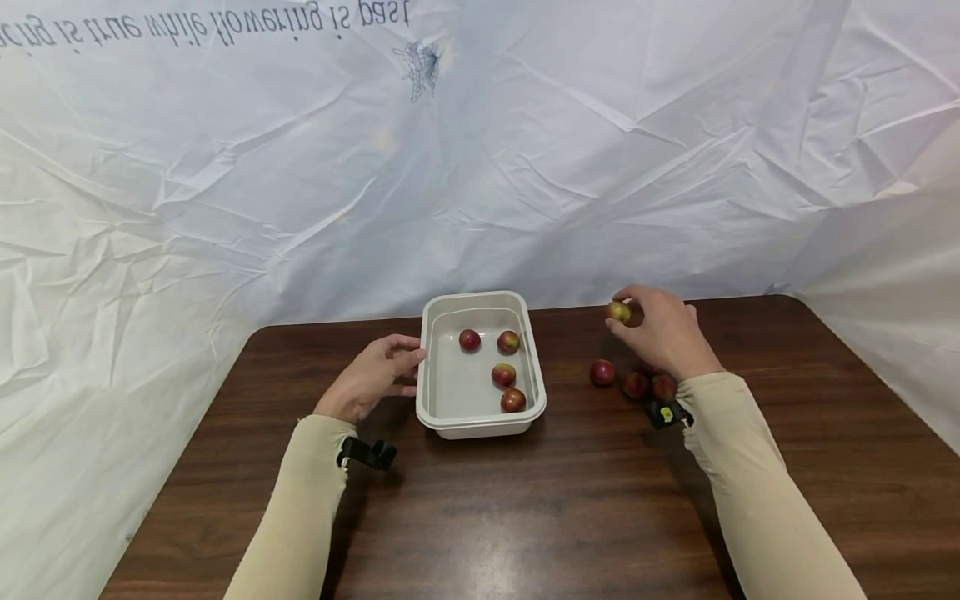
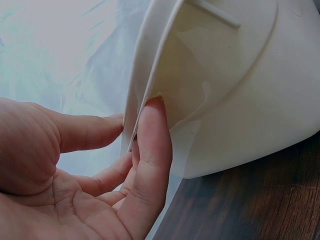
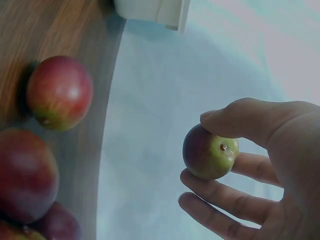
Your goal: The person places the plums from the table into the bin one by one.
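Observation:
My left hand (image 1: pixel 371 377) pinches the left rim of a white plastic tub (image 1: pixel 480 424), thumb on one side and fingers on the other, as the left wrist view of the tub (image 2: pixel 240 105) shows. Inside the tub lie several red and yellow-green plums (image 1: pixel 503 375), mostly along its right side. Beyond the table's back right part, my right hand (image 1: pixel 663 329) holds a greenish plum (image 3: pixel 210 152) between thumb and fingers, lifted off the table. Below that hand sit more dark red plums (image 1: pixel 602 372), partly hidden by the wrist.
Everything stands on a dark brown wooden table (image 1: pixel 480 517). A wrinkled white sheet (image 1: pixel 480 183) with printed lettering hangs right behind its back edge. In the right wrist view, loose plums (image 3: pixel 60 92) lie close together on the wood.

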Action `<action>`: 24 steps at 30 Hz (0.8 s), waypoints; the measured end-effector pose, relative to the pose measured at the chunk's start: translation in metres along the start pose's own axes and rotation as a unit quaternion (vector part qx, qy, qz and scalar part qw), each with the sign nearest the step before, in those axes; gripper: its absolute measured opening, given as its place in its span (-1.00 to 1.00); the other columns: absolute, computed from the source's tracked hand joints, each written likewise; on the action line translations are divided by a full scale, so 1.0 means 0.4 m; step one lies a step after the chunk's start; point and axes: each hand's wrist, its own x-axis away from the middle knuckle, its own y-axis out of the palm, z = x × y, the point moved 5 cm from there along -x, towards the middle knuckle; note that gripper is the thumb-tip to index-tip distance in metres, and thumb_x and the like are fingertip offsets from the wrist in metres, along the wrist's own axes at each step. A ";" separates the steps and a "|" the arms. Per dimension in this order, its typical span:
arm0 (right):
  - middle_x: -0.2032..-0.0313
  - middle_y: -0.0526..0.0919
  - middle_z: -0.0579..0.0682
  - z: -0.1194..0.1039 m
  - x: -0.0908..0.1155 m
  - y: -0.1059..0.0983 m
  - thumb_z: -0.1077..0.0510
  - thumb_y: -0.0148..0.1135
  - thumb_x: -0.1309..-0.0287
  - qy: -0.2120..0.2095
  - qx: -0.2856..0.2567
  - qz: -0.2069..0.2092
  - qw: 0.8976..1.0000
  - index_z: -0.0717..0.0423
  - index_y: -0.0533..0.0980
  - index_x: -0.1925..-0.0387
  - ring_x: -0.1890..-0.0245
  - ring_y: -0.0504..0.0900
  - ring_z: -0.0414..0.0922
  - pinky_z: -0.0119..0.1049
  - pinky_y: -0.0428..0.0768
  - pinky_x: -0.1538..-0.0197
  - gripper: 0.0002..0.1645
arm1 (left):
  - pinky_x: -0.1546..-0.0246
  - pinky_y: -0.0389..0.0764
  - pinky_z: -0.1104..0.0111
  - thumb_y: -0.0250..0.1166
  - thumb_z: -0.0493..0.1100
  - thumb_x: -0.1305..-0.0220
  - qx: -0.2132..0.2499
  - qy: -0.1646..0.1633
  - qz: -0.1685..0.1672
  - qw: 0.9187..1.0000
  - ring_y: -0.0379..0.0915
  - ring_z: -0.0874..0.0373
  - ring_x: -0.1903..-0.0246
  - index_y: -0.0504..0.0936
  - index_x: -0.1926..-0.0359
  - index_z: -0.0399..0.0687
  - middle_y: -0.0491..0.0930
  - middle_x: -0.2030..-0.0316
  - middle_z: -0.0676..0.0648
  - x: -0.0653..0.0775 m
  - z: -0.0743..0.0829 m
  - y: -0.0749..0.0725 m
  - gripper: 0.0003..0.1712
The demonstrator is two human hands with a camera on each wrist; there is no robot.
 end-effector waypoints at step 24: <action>-0.10 0.68 0.15 -0.110 0.021 -0.020 0.06 0.33 -0.33 -0.081 -0.010 0.029 0.996 0.08 0.57 -0.19 -0.22 0.51 0.24 0.35 0.36 -0.27 -0.55 | 0.03 0.76 0.16 0.12 -0.08 -0.58 -0.001 -0.005 0.004 1.000 0.58 0.02 0.07 0.32 -0.39 -0.18 0.51 -0.15 -0.27 0.000 -0.002 0.003 -0.50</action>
